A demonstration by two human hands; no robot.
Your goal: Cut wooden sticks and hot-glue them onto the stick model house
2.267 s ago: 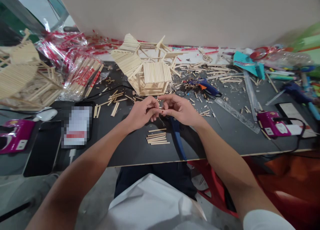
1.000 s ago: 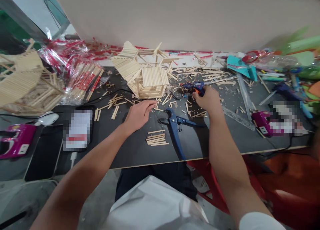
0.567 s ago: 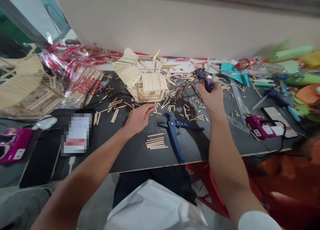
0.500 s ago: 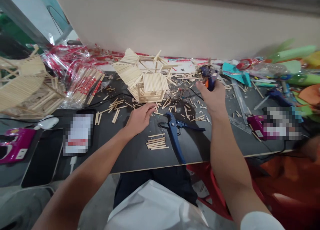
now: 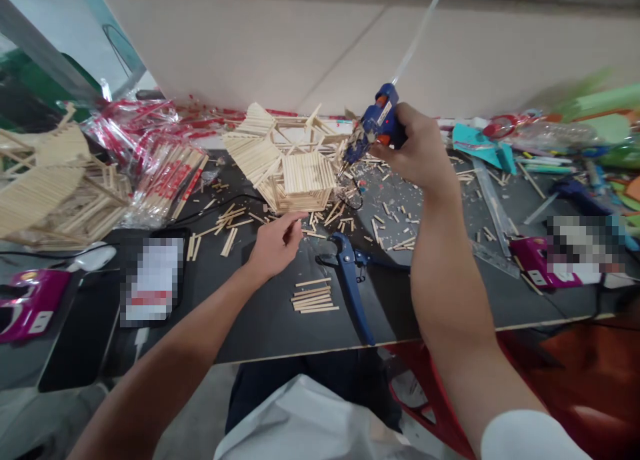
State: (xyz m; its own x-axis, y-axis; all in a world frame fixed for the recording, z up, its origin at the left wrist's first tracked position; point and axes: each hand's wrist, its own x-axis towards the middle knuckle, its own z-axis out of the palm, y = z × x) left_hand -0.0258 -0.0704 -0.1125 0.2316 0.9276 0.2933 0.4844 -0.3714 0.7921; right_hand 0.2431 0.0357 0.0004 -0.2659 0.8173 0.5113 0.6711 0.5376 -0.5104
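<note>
My right hand (image 5: 423, 147) grips a blue hot glue gun (image 5: 377, 117) with an orange trigger. A long clear glue stick (image 5: 420, 33) juts from its back end. The nozzle points down and left, close to the right side of a small model house (image 5: 307, 173) built of pale wooden sticks. At the model's front lower edge is my left hand (image 5: 275, 247), index finger stretched out and the others partly curled, with nothing visible in it. Just in front lies a small row of cut sticks (image 5: 314, 299). Blue pipe cutters (image 5: 353, 280) lie to the right of them.
Stick offcuts (image 5: 395, 213) litter the dark table. At left stand another stick model (image 5: 50, 173), wrapped chopsticks (image 5: 167, 177), a phone (image 5: 155, 273) and a purple box (image 5: 35, 303). A clear ruler (image 5: 493, 203) and another purple box (image 5: 535, 260) lie right.
My right hand has lifted the glue gun from the back of the table and brought it left, tilting its nozzle toward the model. My left hand stays near the model's front edge.
</note>
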